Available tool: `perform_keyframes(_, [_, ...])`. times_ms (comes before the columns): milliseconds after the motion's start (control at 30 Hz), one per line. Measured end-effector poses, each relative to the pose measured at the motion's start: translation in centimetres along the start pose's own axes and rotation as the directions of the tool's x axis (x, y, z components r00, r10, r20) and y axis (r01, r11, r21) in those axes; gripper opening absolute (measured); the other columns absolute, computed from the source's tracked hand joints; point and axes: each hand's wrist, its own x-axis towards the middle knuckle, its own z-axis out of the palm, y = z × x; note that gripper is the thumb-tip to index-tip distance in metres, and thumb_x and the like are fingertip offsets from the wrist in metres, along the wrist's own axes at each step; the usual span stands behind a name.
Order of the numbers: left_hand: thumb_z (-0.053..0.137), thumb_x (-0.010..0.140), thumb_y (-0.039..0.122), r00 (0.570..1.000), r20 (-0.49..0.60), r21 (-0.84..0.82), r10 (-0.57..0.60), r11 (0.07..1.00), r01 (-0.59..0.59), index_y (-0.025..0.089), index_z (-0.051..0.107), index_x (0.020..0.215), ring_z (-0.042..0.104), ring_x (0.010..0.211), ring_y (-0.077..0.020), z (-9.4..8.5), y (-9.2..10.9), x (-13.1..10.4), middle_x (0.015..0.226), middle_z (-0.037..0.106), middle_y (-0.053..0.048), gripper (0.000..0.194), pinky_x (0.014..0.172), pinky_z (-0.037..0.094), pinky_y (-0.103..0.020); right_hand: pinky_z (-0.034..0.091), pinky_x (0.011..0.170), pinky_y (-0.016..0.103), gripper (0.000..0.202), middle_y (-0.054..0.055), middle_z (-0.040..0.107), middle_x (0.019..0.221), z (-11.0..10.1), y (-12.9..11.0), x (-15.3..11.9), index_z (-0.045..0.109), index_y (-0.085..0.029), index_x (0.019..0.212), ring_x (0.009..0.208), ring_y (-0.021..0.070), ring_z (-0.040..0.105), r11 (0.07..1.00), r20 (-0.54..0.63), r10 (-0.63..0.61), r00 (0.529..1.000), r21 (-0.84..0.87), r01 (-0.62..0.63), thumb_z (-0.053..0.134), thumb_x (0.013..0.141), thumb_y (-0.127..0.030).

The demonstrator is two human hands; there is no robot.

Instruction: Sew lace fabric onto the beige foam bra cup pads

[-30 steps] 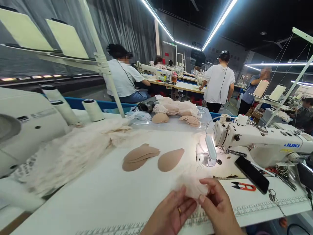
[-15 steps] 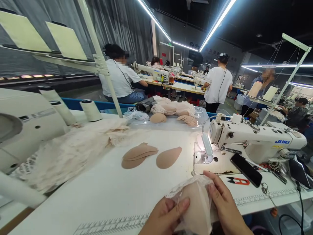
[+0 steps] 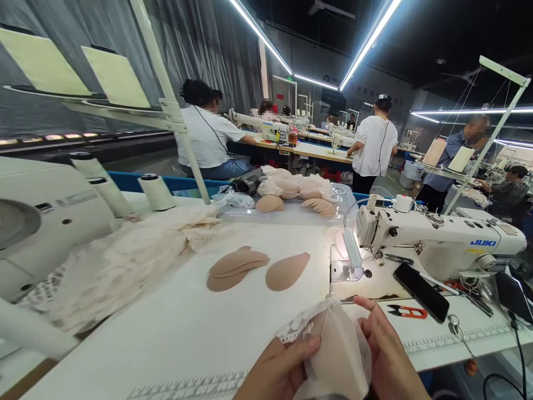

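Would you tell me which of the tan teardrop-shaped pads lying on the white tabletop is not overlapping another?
It is the single pad nearer the sewing machine, lying by itself; the other pads overlap in a pile to its left.

Left hand (image 3: 287,364) clasping; right hand (image 3: 386,347) curled (forefinger (image 3: 368,305) extended).

A rounded cup of sheer off-white mesh over smooth beige padding (image 3: 338,351), trimmed with white openwork lace (image 3: 296,329), is held up between the hands (image 3: 281,369), in front of the white JUKI sewing machine (image 3: 441,236). Its domed side bulges upward, a pale seam runs lengthwise, and the lace edges its upper left.
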Motion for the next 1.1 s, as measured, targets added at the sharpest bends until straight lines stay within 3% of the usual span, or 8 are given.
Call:
perform_keyframes(167, [0.097, 0.072, 0.041, 0.999, 0.027, 0.017, 0.023, 1.000, -0.023, 0.017, 0.083, 0.119, 0.075, 0.113, -0.0398, -0.2, -0.3, 1.9, 0.114, 0.084, -0.014, 0.053, 0.098, 0.062, -0.045, 0.046, 0.064, 0.026, 0.092, -0.005, 0.066, 0.074, 0.4, 0.9, -0.3, 0.053, -0.026, 0.146, 0.062, 0.0150, 0.060, 0.987, 0.010, -0.093, 0.996, -0.132, 0.093, 0.100, 0.071, -0.050])
perform_keyframes(267, [0.097, 0.073, 0.042, 0.996, 0.012, 0.018, 0.093, 0.995, -0.094, 0.017, 0.086, 0.105, 0.076, 0.108, -0.0370, 0.4, -0.4, 2.6, 0.110, 0.085, -0.013, 0.042, 0.095, 0.062, -0.042, 0.045, 0.061, 0.025, 0.087, -0.008, 0.061, 0.071, 0.7, 1.0, -0.2, 0.055, -0.025, 0.143, 0.059, 0.0138, 0.056, 0.972, -0.025, -0.153, 0.988, -0.183, 0.146, 0.099, 0.072, -0.052])
perform_keyframes(400, [0.099, 0.068, 0.029, 0.986, -0.017, -0.036, 0.165, 0.985, -0.166, 0.018, 0.086, 0.096, 0.077, 0.103, -0.0353, 1.1, 0.0, 3.0, 0.105, 0.085, -0.010, 0.032, 0.091, 0.063, -0.039, 0.045, 0.061, 0.026, 0.089, -0.007, 0.061, 0.072, 0.2, 0.9, -0.2, 0.054, -0.026, 0.145, 0.062, 0.0152, 0.058, 0.958, -0.033, -0.184, 0.982, -0.232, 0.171, 0.095, 0.074, -0.060])
perform_keyframes(600, [0.097, 0.063, 0.025, 0.993, -0.004, -0.047, 0.117, 0.992, -0.117, 0.016, 0.085, 0.091, 0.076, 0.105, -0.0386, 1.5, 0.4, 2.8, 0.105, 0.085, -0.012, 0.031, 0.090, 0.062, -0.043, 0.048, 0.064, 0.030, 0.103, -0.003, 0.069, 0.073, -0.4, 1.0, -0.3, 0.045, -0.026, 0.152, 0.065, 0.0206, 0.067, 0.969, 0.014, -0.088, 0.996, -0.229, 0.089, 0.094, 0.072, -0.068])
perform_keyframes(833, [0.099, 0.064, 0.042, 0.993, -0.066, -0.003, 0.100, 0.995, -0.101, 0.013, 0.086, 0.089, 0.075, 0.106, -0.0364, 1.9, 0.2, 3.3, 0.099, 0.084, -0.012, 0.040, 0.090, 0.061, -0.038, 0.054, 0.070, 0.034, 0.103, -0.002, 0.074, 0.074, -0.2, 1.6, 0.0, 0.046, -0.027, 0.153, 0.073, 0.0244, 0.072, 0.972, -0.036, -0.140, 0.989, -0.194, 0.131, 0.099, 0.070, -0.057])
perform_keyframes(1100, [0.104, 0.057, 0.045, 0.984, -0.116, 0.028, 0.133, 0.991, -0.131, 0.013, 0.087, 0.091, 0.074, 0.105, -0.0361, 2.2, 0.1, 4.1, 0.097, 0.083, -0.011, 0.050, 0.090, 0.061, -0.038, 0.051, 0.065, 0.029, 0.098, -0.006, 0.068, 0.068, -0.3, 2.2, 0.3, 0.049, -0.025, 0.148, 0.064, 0.0185, 0.066, 0.967, -0.074, -0.193, 0.978, -0.181, 0.177, 0.100, 0.069, -0.052])
